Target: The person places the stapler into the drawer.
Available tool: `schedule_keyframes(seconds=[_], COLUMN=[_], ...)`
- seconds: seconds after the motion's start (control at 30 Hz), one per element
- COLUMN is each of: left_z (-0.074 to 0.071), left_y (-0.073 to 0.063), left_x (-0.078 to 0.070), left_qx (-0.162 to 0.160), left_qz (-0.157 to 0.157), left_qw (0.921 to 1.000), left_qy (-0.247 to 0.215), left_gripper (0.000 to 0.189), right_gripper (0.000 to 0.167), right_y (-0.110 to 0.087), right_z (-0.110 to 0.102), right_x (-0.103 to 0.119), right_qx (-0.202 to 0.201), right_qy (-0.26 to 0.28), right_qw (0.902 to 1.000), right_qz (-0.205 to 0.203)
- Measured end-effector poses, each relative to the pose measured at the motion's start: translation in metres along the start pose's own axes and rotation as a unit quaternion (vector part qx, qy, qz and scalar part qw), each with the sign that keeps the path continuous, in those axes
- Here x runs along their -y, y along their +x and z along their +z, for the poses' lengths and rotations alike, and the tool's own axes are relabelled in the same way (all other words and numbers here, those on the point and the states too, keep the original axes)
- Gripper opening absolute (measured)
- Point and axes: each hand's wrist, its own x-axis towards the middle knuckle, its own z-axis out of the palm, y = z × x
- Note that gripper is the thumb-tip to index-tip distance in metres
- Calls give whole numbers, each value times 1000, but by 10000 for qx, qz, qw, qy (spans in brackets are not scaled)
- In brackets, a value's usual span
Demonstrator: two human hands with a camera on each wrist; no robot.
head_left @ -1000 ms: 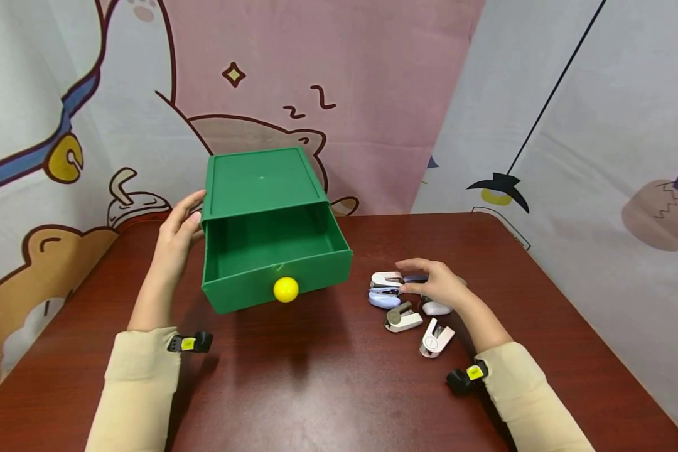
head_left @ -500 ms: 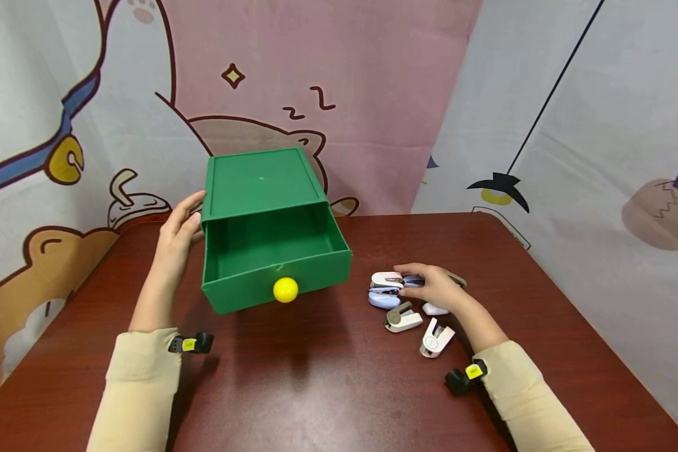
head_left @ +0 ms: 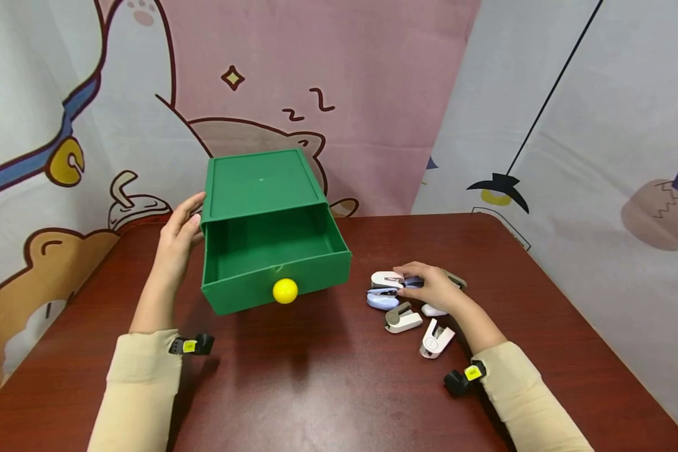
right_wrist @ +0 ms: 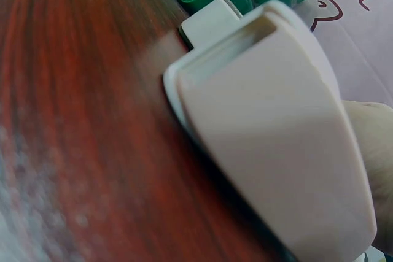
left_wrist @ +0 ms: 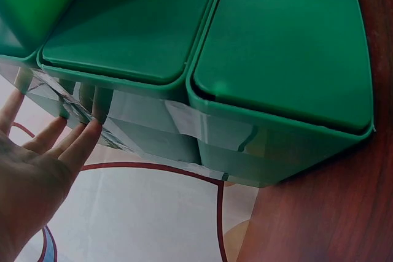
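A green drawer cabinet (head_left: 260, 183) stands on the left, its top drawer (head_left: 234, 290) pulled out by a yellow knob (head_left: 285, 291). My left hand (head_left: 176, 246) rests straight fingertips on the cabinet's left side; the left wrist view shows them against the taped wall (left_wrist: 153, 121). Among small staplers on the right, my right hand (head_left: 437, 290) pinches a purple-blue stapler (head_left: 413, 283) between thumb and fingers, partly hidden by them. Beside it lie a white stapler (head_left: 385, 280) and a light blue stapler (head_left: 382, 299). A pale stapler (right_wrist: 276, 133) looms close in the right wrist view.
Nearer the front lie a grey-and-white stapler (head_left: 403, 318) and a white stapler (head_left: 436, 339). Another white one (head_left: 432, 311) is partly under my right hand, and a greyish one (head_left: 456, 279) shows behind it. A printed curtain (head_left: 373, 125) hangs behind the brown table (head_left: 328, 389).
My right hand has lowered slightly and its fingers have drawn in around the purple-blue stapler. The left hand and the cabinet have stayed put.
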Motion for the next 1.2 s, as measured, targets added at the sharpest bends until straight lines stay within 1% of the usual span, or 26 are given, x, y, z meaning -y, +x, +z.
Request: schedule_keyframes(seconds=[0.27, 0.4, 0.53, 0.6, 0.63, 0.77, 1.0, 1.2], left_z=[0, 0, 0, 0, 0, -1, -1, 0], left_y=[-1, -1, 0, 0, 0, 0, 0, 0], left_x=[0, 1, 1, 1, 1, 0, 0, -1], left_qx=[7, 10, 24, 25, 26, 25, 13, 25], left_qz=[-6, 7, 15, 15, 14, 4, -7, -35], left_qw=[10000, 10000, 10000, 10000, 10000, 10000, 10000, 10000], left_qy=[0, 9, 1, 22, 24, 51, -17, 55], left_gripper=[43, 43, 43, 43, 43, 43, 43, 43], right_gripper=[45, 44, 43, 42, 42, 40, 41, 41], right_y=[0, 1, 1, 0, 0, -3, 0, 0], right_z=[-4, -5, -9, -14, -16, -24, -29, -33], right_x=[4, 9, 19, 38, 44, 82, 104, 128], right_qx=[-393, -652, -928, -1089, -1180, -1537, -2014, -2416], right_qy=[273, 307, 372, 391, 386, 347, 364, 422], right_qw=[9988, 9972, 9949, 9933, 9922, 9871, 9781, 9678], right_qz=[-110, -199, -93, -82, -137, -273, -391, -567])
